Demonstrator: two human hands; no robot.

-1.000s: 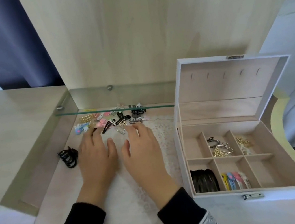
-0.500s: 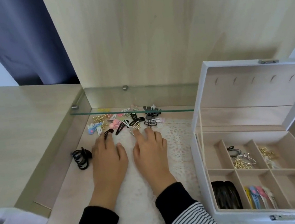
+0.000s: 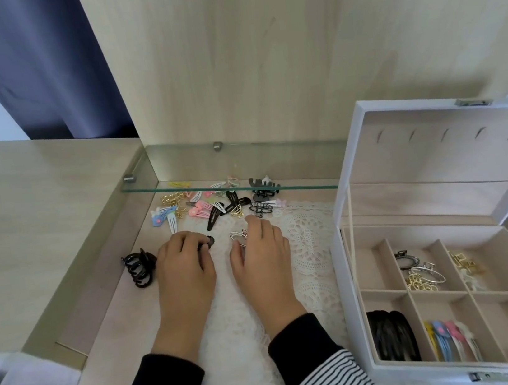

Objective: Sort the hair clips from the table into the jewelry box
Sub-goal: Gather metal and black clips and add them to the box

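Left hand: the left hand (image 3: 185,267) lies palm down on the lace mat (image 3: 308,240), well to the left of the jewelry box (image 3: 342,277). Its fingers are curled in and their tips hold a small dark clip (image 3: 209,241).
Right hand: the right hand (image 3: 261,256) lies palm down, nearer the box's left wall, with the index finger reaching forward. A silver wire clip (image 3: 238,236) lies against its thumb side and is partly hidden under it. I cannot tell whether the hand grips the clip.
Loose hair clips: a mixed pile (image 3: 215,204) of pink, blue, gold and black pieces lies on the table left of the box, level with its raised lid, partly under the glass shelf (image 3: 241,161).
Black claw clip (image 3: 139,268): lies alone, farthest left of the box, just beside the left hand.
Jewelry box: open, with the lid standing up.
Box's back row: silver and gold clips fill the middle compartment, and gold ones the right compartment.
Box's front row: black clips (image 3: 392,336) are in the left compartment, and coloured snap clips (image 3: 449,339) in the middle one.
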